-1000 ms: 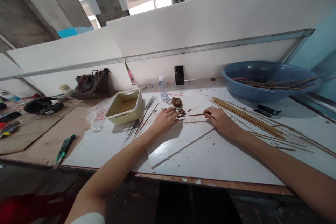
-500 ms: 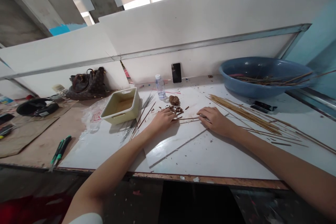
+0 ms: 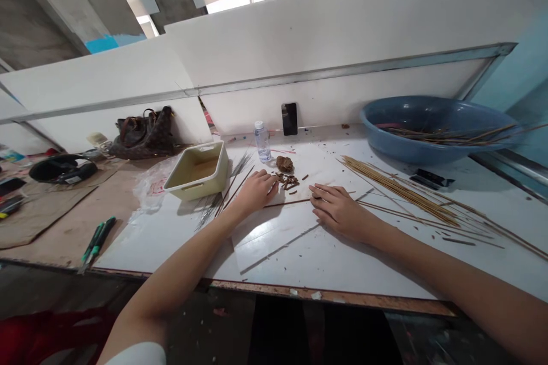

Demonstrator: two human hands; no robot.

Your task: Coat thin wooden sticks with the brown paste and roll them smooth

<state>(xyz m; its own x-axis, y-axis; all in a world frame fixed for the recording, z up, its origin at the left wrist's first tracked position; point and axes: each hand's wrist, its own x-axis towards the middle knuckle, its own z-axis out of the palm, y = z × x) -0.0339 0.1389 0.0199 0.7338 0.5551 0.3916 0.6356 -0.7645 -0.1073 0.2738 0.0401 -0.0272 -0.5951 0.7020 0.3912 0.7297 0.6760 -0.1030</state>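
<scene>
A thin brown stick (image 3: 291,202) lies across the white board between my hands. My left hand (image 3: 256,191) has its fingers together and bent down on the stick's left part; the fingertips are partly hidden. Over the right part rests my right hand (image 3: 338,210), fingers stretched out and slightly spread, with a short end of stick showing beyond it. Just behind the stick are a small heap of brown bits (image 3: 289,181) and a brown lump (image 3: 285,164). To the right lies a bundle of tan sticks (image 3: 398,189).
A clear bottle (image 3: 262,142) and a leaning phone (image 3: 290,118) stand behind. At left are a yellow-green basin (image 3: 194,190), thin wires (image 3: 209,212), green-handled pliers (image 3: 98,239) and a brown bag (image 3: 143,134). A blue tub (image 3: 411,148) holding sticks sits back right.
My right hand has slid left along the stick, and its fingers lie flatter. My left hand has shifted a little left. The view has tilted slightly.
</scene>
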